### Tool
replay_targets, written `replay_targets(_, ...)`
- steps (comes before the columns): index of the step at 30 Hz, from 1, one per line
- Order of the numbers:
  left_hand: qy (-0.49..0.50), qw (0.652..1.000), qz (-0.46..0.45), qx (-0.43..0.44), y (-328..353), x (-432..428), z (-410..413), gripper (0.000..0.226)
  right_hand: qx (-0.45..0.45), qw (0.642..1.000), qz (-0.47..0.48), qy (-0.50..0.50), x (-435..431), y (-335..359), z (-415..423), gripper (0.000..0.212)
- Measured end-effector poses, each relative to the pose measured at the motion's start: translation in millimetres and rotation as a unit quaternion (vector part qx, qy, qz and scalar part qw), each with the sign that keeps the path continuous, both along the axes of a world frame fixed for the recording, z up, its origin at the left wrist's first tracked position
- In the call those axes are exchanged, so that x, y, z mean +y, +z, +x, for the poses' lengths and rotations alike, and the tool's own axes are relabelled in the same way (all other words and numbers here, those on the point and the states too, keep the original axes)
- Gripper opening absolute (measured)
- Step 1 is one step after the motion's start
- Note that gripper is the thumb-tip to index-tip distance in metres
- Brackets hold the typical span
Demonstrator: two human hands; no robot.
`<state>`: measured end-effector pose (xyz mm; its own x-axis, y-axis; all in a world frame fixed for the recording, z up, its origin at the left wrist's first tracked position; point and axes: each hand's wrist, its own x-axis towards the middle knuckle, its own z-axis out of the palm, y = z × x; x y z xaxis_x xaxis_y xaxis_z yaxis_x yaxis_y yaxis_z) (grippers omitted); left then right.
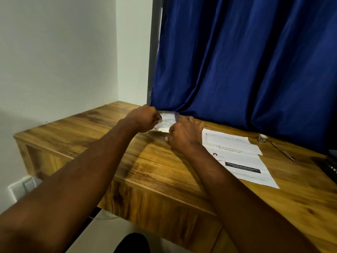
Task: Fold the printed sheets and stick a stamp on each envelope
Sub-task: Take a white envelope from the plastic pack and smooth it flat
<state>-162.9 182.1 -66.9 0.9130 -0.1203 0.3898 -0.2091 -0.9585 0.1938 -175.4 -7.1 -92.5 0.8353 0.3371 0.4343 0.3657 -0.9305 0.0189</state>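
View from the person's head, looking down two bare forearms reaching across a wooden desk [164, 170].

The only writing that could be read was on a printed sheet [242, 161] lying flat to the right of the right hand: "Order printouts and more, all in one single order". Below that line the sheet carried a small drawing and a black banner whose white print was too small to read. A smaller white paper [231, 141] lay across the sheet's far end; whether it was an envelope or a folded panel could not be told.

The left hand [145, 118] was curled into a loose fist, pinching the left edge of a packet [167, 121]. The right hand [184, 134] met the packet's right edge, thumb and forefinger appearing to pinch it, the other fingers spread loosely toward the sheet. The packet sat between the two hands, low over the desk at its far edge; it looked like clear, glossy plastic over something white, with blurred detail.

Beyond the sheet, farther right of the right hand, lay a slim pen [282, 151] and a small round roll [262, 138]. A dark keyboard [328, 165] showed at the right border.

The desk had a warm, strongly grained wood finish. Behind the hands hung a deep blue curtain [237, 61] in heavy folds; to the left of the left hand stood a plain pale wall [63, 52].
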Motion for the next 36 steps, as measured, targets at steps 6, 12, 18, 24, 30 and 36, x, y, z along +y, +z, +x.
replay_targets(6,-0.030,0.997,0.002,-0.069,1.0,4.3,-1.6,0.022,-0.085,0.995,-0.058,-0.019,10.1,-6.4,-2.3,0.039)
replay_targets(12,-0.042,0.996,0.006,-0.079,-1.9,5.1,0.2,0.023,-0.105,0.992,-0.075,0.001,11.9,-10.4,0.0,0.033)
replay_targets(18,-0.042,0.996,0.003,-0.079,-4.9,4.2,0.0,0.026,-0.135,0.989,-0.052,0.040,4.5,-18.9,9.1,0.014)
replay_targets(24,-0.044,0.996,0.001,-0.076,-7.2,-0.2,-0.1,0.027,-0.133,0.988,-0.022,0.080,1.8,-23.5,15.2,0.015)
replay_targets(30,-0.058,0.993,0.004,-0.107,-4.8,-5.0,0.8,0.026,-0.076,0.992,-0.040,0.097,2.4,-20.4,12.0,0.037)
replay_targets(36,-0.062,0.993,0.002,-0.100,-3.6,-3.7,-0.4,0.026,-0.105,0.990,-0.041,0.089,6.4,-26.0,17.1,0.020)
